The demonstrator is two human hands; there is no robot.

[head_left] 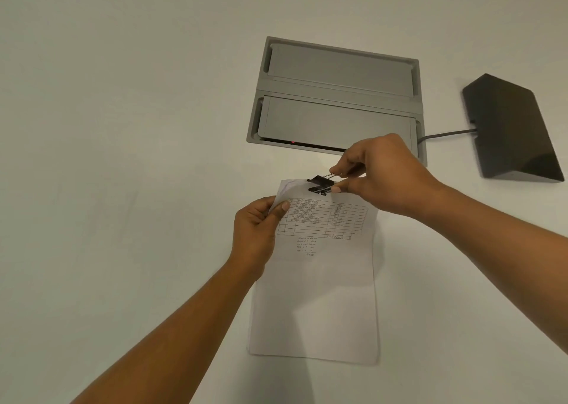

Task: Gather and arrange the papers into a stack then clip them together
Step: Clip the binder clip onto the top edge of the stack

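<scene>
A stack of white papers point(319, 296) lies on the white table, its top sheet printed with a table and some handwriting. My left hand point(256, 234) pinches the stack's far left corner and lifts it slightly. My right hand point(378, 173) squeezes the wire handles of a black binder clip point(321, 184), whose jaws are spread open over the far edge of the stack. The clip's jaws sit at the top edge, right of my left thumb.
A grey cable box point(335, 96) with two lids is set into the table just beyond the papers. A black wedge-shaped device point(510, 130) stands at the right, with a cable running to the box.
</scene>
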